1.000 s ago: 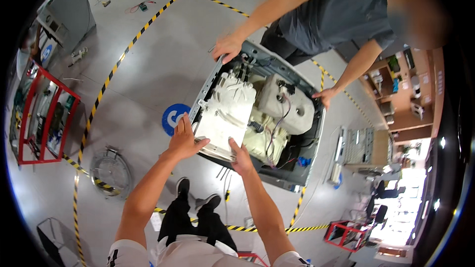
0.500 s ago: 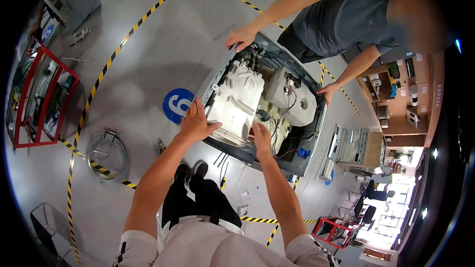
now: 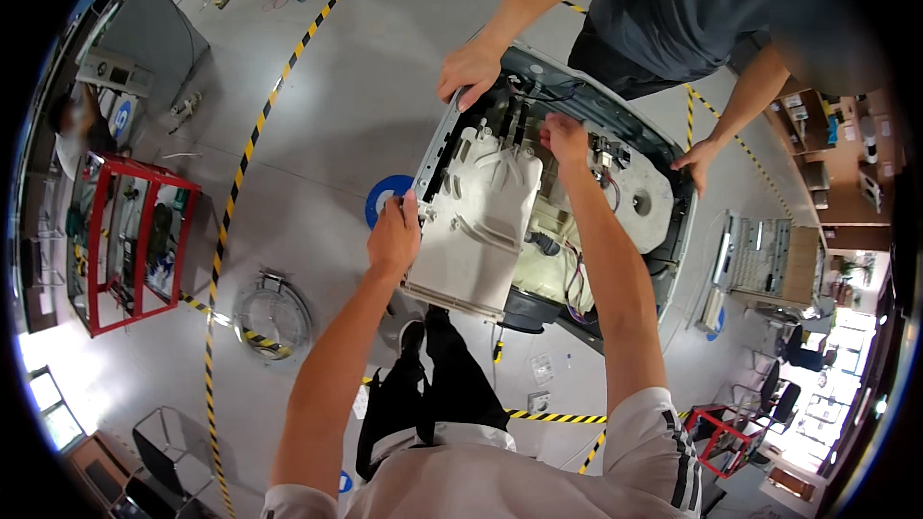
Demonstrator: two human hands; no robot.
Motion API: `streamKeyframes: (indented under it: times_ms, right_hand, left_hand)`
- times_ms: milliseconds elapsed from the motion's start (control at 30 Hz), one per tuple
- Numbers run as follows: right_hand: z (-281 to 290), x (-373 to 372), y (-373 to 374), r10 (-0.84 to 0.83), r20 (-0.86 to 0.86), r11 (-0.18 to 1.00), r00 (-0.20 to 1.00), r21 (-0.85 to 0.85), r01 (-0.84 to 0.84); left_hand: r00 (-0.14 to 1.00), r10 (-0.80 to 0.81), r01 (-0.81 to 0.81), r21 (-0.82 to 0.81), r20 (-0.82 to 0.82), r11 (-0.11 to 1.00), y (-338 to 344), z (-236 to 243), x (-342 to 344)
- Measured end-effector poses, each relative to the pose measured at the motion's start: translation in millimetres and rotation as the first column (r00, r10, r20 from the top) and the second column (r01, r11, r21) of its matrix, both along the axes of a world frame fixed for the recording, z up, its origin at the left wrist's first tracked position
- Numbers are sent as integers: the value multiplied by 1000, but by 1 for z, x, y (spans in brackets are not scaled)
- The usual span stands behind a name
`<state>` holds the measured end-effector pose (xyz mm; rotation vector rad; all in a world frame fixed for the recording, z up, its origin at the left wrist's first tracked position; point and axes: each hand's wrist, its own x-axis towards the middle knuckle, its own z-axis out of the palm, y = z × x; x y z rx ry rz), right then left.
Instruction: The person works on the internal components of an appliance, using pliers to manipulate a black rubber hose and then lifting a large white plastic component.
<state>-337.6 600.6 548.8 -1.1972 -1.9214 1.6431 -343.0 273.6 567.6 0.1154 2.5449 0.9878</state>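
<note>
An opened washing machine (image 3: 541, 65) stands before me, its inner parts exposed. A white plastic detergent dispenser housing (image 3: 476, 231) lies along its left side, its near end at the machine's front edge. My left hand (image 3: 392, 238) is closed on the left edge, beside the housing's near corner. Reaching over the machine, my right hand (image 3: 567, 139) has curled fingers just right of the housing's far end, near dark hoses (image 3: 514, 120); what they grip is hidden. To the right is a pale counterweight block (image 3: 654, 207). Below it, a ribbed black hose (image 3: 541, 243) shows.
A co-worker's hands (image 3: 471, 72) hold the casing's far left and right sides. On the floor at left lie a round glass door (image 3: 273, 317) and yellow-black tape (image 3: 252, 144); a red tool cart (image 3: 135, 240) stands beyond. Another opened appliance (image 3: 769, 255) is at right.
My right hand has moved from the housing's near end to its far end. My left hand has closed at the edge. The housing's near end appears to stick out further towards me.
</note>
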Motion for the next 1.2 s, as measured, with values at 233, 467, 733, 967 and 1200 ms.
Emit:
streamKeyframes:
  times_ms: [233, 467, 733, 967, 1200]
  right_hand:
    - [-70, -67, 59, 53, 445, 998, 894, -3, -57]
    - [-72, -94, 47, -38, 213, 928, 976, -355, 114]
    - [-151, -88, 67, -110, 110, 965, 988, -228, 132]
    - [-57, -73, 43, -9, 42, 845, 999, -534, 30]
    - [-83, -68, 51, -99, 29, 873, 995, -477, 100]
  left_hand:
    - [997, -67, 57, -166, -50, 984, 17, 8, -7]
    - [991, -56, 35, -171, -118, 985, 17, 8, -3]
    - [991, -73, 51, -189, -116, 981, 20, 5, -6]
    - [993, -71, 50, -205, -95, 978, 14, 4, -4]
    - [992, -80, 63, -168, -100, 984, 19, 4, -6]
